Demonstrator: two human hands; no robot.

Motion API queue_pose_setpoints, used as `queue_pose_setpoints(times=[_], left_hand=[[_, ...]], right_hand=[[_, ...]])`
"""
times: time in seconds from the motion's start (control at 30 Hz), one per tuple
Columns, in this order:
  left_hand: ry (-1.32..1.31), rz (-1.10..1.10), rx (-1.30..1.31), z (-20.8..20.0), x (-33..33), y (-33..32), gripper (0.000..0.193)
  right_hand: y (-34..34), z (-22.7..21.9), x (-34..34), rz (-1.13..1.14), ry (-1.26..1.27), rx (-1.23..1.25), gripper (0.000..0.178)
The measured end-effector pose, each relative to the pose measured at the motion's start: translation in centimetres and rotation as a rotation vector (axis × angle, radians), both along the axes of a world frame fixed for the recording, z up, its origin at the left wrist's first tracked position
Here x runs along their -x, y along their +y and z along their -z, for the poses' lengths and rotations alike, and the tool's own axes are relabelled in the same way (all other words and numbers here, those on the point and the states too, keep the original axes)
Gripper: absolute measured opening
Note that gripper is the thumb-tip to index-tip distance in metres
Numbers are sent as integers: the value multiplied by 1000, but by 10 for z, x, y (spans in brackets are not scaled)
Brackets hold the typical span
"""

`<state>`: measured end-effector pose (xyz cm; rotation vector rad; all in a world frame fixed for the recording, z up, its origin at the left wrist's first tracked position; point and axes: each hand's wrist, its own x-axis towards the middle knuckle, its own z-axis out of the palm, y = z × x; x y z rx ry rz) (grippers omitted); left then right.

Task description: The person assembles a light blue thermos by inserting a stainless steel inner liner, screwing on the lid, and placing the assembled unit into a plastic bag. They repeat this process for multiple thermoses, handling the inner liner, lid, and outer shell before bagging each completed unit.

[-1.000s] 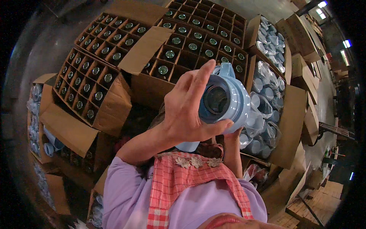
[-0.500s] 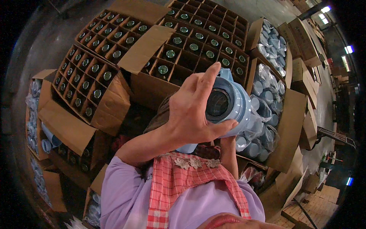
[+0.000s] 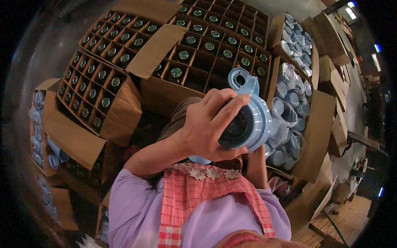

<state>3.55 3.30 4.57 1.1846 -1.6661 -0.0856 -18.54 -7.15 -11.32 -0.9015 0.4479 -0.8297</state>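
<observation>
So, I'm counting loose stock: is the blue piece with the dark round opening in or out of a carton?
Out: the left hand grips the blue piece in front of the body.

Lamps glare along the right edge of a dim interior while a flask catches soft highlights, deep shadow filling its inside; fisheye distortion bends the cartons toward a black, speckled rim, and the floor at far left fades into murk
</observation>
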Motion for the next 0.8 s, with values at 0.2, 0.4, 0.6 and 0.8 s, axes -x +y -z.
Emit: queue_pose_setpoints(times=[0.2,0.4,0.6,0.8], left_hand=[[611,224,-367,36,-37,-4,82],[914,94,-640,93,-68,-7,54],[927,-135,-738,209,-145,28,39],[1123,-129,-757,204,-135,25,40]], right_hand=[[-39,16,17,-7,79,65,60],[-57,-22,-22,-181,473,148,35],[-83,-21,-68,-86,488,-113,30],[-143,101,-57,114,1515,1027,44]])
